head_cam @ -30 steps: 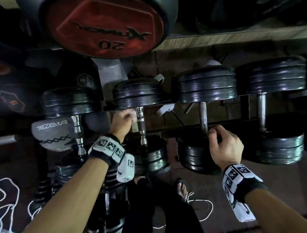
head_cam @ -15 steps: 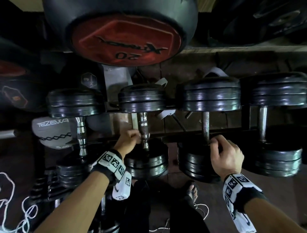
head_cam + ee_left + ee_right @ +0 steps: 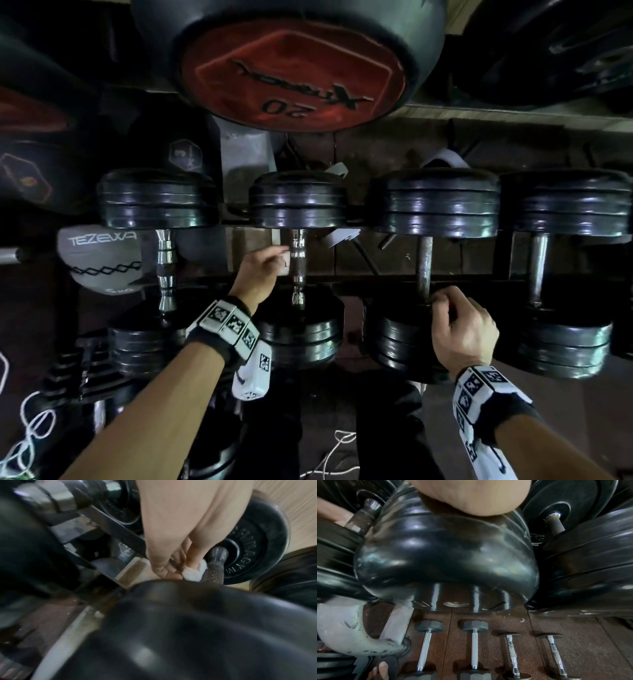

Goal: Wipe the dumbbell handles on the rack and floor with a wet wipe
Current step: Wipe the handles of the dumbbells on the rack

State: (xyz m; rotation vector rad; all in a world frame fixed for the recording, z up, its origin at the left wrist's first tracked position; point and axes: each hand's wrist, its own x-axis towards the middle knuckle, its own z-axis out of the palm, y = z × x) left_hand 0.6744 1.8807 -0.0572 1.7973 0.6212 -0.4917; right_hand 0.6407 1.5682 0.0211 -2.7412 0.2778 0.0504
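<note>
Nearest, below both hands, small dumbbells (image 3: 474, 647) are laid in a row on the brown floor (image 3: 573, 635), handles running away from the rack.

Right hand (image 3: 462, 329): fingers curled over the near end of a dull, worn dumbbell handle (image 3: 424, 267), just above the black plates (image 3: 400, 342) of that dumbbell. In the right wrist view only the heel of the hand is seen, resting on the plates; the grip itself is hidden there.

Left hand (image 3: 262, 270): a small white wet wipe (image 3: 193, 573) is pinched between thumb and fingertips and pressed against the left side of the knurled chrome handle (image 3: 298, 267) of the neighbouring dumbbell, about mid-length. The wipe is seen best in the left wrist view, bunched and touching the bar. The two hands are well apart, one dumbbell each.

To the left of the left hand another chrome-handled dumbbell (image 3: 166, 267) is racked, with a grey ball (image 3: 102, 260) marked TEZEWA under it. To the right of the right hand a fourth dumbbell (image 3: 537, 270) is racked.

Beyond the hands, a red and black plate (image 3: 291, 68) marked 20 is seen above the rack rail (image 3: 479, 277).
</note>
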